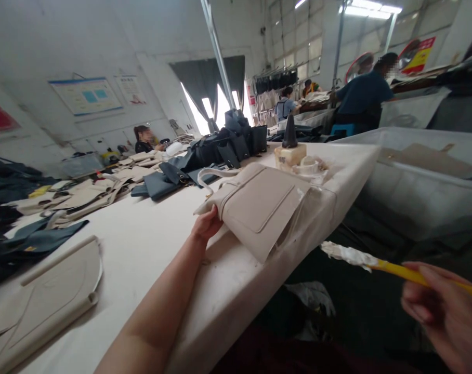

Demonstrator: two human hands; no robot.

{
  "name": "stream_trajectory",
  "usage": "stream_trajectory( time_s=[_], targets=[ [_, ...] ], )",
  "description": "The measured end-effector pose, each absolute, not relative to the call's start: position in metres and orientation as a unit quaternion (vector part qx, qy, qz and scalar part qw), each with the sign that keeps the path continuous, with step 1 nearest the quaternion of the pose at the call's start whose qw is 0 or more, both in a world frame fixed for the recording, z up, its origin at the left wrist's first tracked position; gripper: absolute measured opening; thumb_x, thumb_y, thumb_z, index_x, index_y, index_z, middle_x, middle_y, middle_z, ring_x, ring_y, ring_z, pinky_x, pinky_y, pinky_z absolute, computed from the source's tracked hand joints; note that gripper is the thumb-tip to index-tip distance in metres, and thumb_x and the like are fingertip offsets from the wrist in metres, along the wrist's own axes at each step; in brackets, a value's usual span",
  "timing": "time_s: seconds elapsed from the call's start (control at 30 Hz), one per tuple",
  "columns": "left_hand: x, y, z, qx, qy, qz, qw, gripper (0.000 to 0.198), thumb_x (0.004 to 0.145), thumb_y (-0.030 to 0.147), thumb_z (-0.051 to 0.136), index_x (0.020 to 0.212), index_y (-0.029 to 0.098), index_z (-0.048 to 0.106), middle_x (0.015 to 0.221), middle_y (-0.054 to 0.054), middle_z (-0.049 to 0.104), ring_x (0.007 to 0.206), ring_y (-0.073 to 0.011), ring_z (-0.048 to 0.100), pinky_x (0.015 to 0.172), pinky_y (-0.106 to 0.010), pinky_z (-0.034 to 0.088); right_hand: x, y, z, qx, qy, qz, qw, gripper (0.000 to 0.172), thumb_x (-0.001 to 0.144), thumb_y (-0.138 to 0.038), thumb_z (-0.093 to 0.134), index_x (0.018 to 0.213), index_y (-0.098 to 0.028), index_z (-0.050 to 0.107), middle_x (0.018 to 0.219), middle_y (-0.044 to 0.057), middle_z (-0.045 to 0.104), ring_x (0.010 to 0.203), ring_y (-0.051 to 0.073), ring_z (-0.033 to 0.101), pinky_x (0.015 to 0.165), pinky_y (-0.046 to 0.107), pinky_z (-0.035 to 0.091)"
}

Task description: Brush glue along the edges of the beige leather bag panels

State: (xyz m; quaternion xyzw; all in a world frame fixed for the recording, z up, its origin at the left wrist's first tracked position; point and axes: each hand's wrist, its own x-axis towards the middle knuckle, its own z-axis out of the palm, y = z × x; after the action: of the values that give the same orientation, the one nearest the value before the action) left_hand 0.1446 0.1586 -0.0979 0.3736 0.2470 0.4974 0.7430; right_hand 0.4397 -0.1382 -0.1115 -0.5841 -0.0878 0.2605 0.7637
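A beige handbag [259,202] lies near the right edge of the white table [142,259], with its open side toward that edge. My left hand [207,224] grips the bag's near left side, thumb on top and the other fingers hidden beneath. At the lower right, my right hand [434,301] is closed on the yellow handle of a brush [353,254]. Thick white paste coats the brush's far end, which is held apart from the bag. Behind the bag stands a yellowish glue container [289,156] with a dark cone [289,132] on top. A roll of tape [308,165] lies beside it.
Dark blue bags [224,148] and beige pieces [103,189] are piled along the table's far side. More beige panels [56,296] lie at the left. A white plastic bin [423,192] stands to the right. Several people work farther back, one in a blue shirt [363,93].
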Motion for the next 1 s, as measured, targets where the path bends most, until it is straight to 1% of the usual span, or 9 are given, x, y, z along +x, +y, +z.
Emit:
stream_trajectory(
  time_s=[0.1, 0.3, 0.43, 0.53, 0.6, 0.67, 0.73, 0.87, 1.0],
  targets=[
    [0.129, 0.154, -0.118, 0.352, 0.291, 0.468, 0.757, 0.021, 0.089, 0.014, 0.048, 0.092, 0.012, 0.069, 0.083, -0.005, 0.073, 0.079, -0.0150, 0.066, 0.092, -0.031, 0.049, 0.429, -0.126, -0.100, -0.565, -0.065, 0.293, 0.768, 0.043, 0.039, -0.038, 0.083, 0.069, -0.014, 0.064, 0.051, 0.003, 0.049, 0.043, 0.008, 0.038, 0.032, 0.015, 0.030],
    [0.124, 0.155, -0.124, 0.348, 0.283, 0.471, 0.760, 0.020, 0.089, 0.017, 0.050, 0.091, 0.012, 0.069, 0.087, -0.006, 0.073, 0.084, -0.0179, 0.067, 0.099, -0.036, 0.044, 0.410, -0.101, -0.096, -0.548, -0.149, 0.390, 0.725, 0.055, 0.047, -0.046, 0.083, 0.083, -0.010, 0.063, 0.052, 0.004, 0.053, 0.039, 0.010, 0.041, 0.033, 0.018, 0.031],
    [0.122, 0.155, -0.126, 0.351, 0.284, 0.472, 0.757, 0.020, 0.089, 0.016, 0.050, 0.093, 0.012, 0.069, 0.088, -0.006, 0.073, 0.084, -0.0177, 0.067, 0.101, -0.037, 0.043, 0.402, -0.076, -0.100, -0.558, -0.214, 0.427, 0.678, 0.053, 0.053, -0.049, 0.073, 0.084, -0.009, 0.059, 0.050, 0.004, 0.053, 0.037, 0.011, 0.041, 0.032, 0.018, 0.030],
    [0.121, 0.155, -0.126, 0.357, 0.276, 0.465, 0.761, 0.018, 0.087, 0.016, 0.053, 0.094, 0.012, 0.069, 0.088, -0.006, 0.073, 0.084, -0.0177, 0.067, 0.098, -0.036, 0.044, 0.407, -0.059, -0.100, -0.595, -0.308, 0.397, 0.627, 0.047, 0.061, -0.051, 0.063, 0.084, -0.010, 0.059, 0.052, 0.003, 0.054, 0.036, 0.011, 0.043, 0.032, 0.018, 0.032],
    [0.122, 0.154, -0.125, 0.357, 0.276, 0.464, 0.763, 0.019, 0.087, 0.017, 0.052, 0.094, 0.012, 0.069, 0.087, -0.006, 0.073, 0.083, -0.0176, 0.067, 0.092, -0.034, 0.047, 0.413, -0.051, -0.094, -0.623, -0.368, 0.345, 0.598, 0.043, 0.067, -0.050, 0.059, 0.082, -0.010, 0.060, 0.054, 0.004, 0.056, 0.037, 0.011, 0.045, 0.033, 0.018, 0.035],
    [0.123, 0.153, -0.124, 0.352, 0.280, 0.464, 0.763, 0.022, 0.089, 0.017, 0.048, 0.094, 0.011, 0.069, 0.084, -0.006, 0.073, 0.081, -0.0172, 0.067, 0.085, -0.032, 0.049, 0.420, -0.046, -0.083, -0.649, -0.402, 0.285, 0.579, 0.037, 0.072, -0.046, 0.055, 0.080, -0.010, 0.061, 0.056, 0.004, 0.057, 0.039, 0.011, 0.048, 0.035, 0.018, 0.038],
    [0.124, 0.152, -0.123, 0.348, 0.281, 0.469, 0.762, 0.025, 0.090, 0.016, 0.045, 0.094, 0.011, 0.069, 0.085, -0.006, 0.073, 0.080, -0.0167, 0.067, 0.083, -0.031, 0.050, 0.424, -0.042, -0.072, -0.668, -0.412, 0.251, 0.566, 0.031, 0.076, -0.039, 0.053, 0.077, -0.009, 0.061, 0.056, 0.005, 0.058, 0.039, 0.010, 0.049, 0.037, 0.016, 0.040],
    [0.124, 0.152, -0.123, 0.349, 0.281, 0.468, 0.762, 0.023, 0.089, 0.017, 0.046, 0.094, 0.012, 0.069, 0.085, -0.005, 0.073, 0.081, -0.0162, 0.067, 0.096, -0.034, 0.047, 0.423, -0.039, -0.060, -0.677, -0.414, 0.313, 0.522, 0.024, 0.078, -0.032, 0.051, 0.082, -0.010, 0.060, 0.052, 0.003, 0.056, 0.036, 0.011, 0.047, 0.034, 0.016, 0.036],
    [0.123, 0.153, -0.124, 0.357, 0.274, 0.454, 0.769, 0.021, 0.088, 0.019, 0.050, 0.094, 0.012, 0.069, 0.085, -0.005, 0.073, 0.082, -0.0165, 0.067, 0.103, -0.036, 0.043, 0.414, -0.043, -0.066, -0.621, -0.424, 0.399, 0.525, 0.036, 0.072, -0.043, 0.053, 0.084, -0.010, 0.059, 0.050, 0.003, 0.054, 0.035, 0.011, 0.044, 0.031, 0.017, 0.033]
  ],
)
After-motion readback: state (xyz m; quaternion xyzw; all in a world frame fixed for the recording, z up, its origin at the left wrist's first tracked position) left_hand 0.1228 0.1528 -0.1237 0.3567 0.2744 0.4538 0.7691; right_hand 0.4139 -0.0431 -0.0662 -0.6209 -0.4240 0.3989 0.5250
